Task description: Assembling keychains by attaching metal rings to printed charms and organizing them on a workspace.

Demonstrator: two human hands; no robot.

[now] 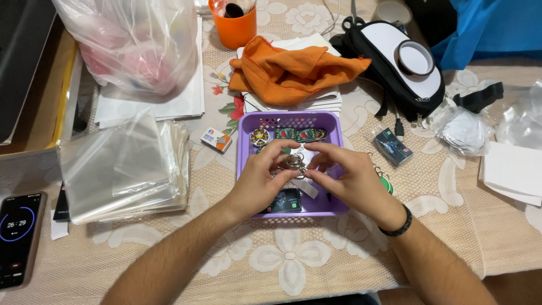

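A lace-patterned cloth is seen covering the surface [293,265], and over it both forearms are stretched forward. The left hand [261,179] and the right hand [345,176] are brought together above a purple plastic basket [244,141], and a small metal key ring [294,162] is pinched between their fingertips, so each grip is narrow and closed on it. The ring is silvery and shiny, with what looks like a short chain or clasp hanging from it; finer detail cannot be made out. A black wristband [397,227] is worn on the right wrist. In the basket, a dark rectangular tag [285,200] is seen under the hands, and a round patterned charm [259,136] lies at the far wall beside green keychains [302,134]. At the near left edge a phone [18,237] with a lit timer screen is laid, and a stack of clear plastic sleeves [127,166] lies just beyond it. To the right of the basket a small dark packet [392,147] is found. Farther off, an orange cloth [293,70] is crumpled over white papers, with an orange cup [234,25] behind it and a black and white pouch [395,68] to its right.
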